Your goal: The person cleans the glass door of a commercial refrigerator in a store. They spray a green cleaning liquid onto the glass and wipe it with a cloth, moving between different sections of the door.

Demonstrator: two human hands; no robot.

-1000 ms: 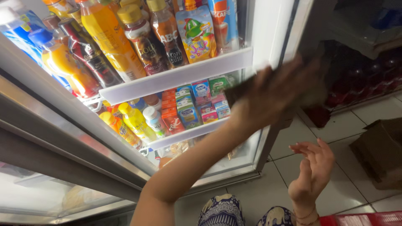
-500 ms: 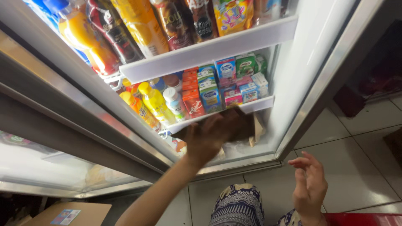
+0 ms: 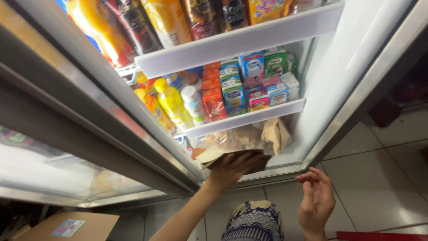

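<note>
Left hand (image 3: 232,172) grips brown packet (image 3: 243,160) at fridge (image 3: 249,40) bottom shelf; right hand (image 3: 315,203) open, empty, near right.

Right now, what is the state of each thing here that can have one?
Fridge door: open.
Left hand: gripping a brown packet at the bottom shelf.
Right hand: empty, fingers loosely curled, held in the air.
Yellow bottle: upright, capped.
Drink cartons: upright, packed in rows.
Paper bag: crumpled, on the bottom shelf.
Cardboard box: lying flat on the floor.
</note>
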